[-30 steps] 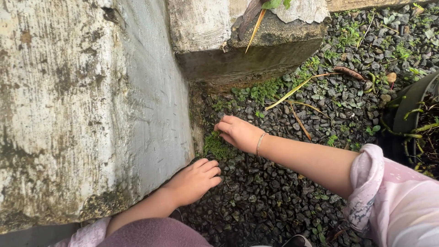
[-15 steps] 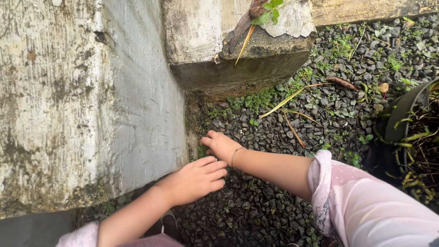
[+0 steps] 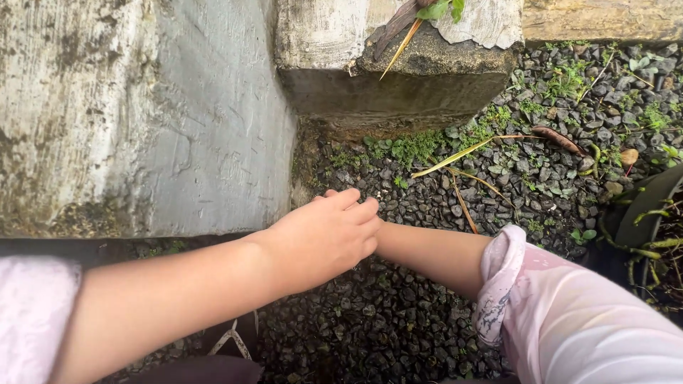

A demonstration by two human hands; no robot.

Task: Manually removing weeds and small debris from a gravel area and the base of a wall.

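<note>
Left hand point(image 3: 324, 238) has lifted off the gravel point(image 3: 398, 313) and now covers the right hand, fingers loosely together, holding nothing. Can't tell the right's grip; weeds point(image 3: 416, 147) stay by the concrete block point(image 3: 398, 85).

The ground is covered with dark gravel point(image 3: 427, 299). Patches of green weeds point(image 3: 416, 147) are scattered over it near a concrete block point(image 3: 398, 85). Long yellow dry leaves point(image 3: 455, 153) and a brown pod point(image 3: 560, 138) are laid on the stones.
</note>
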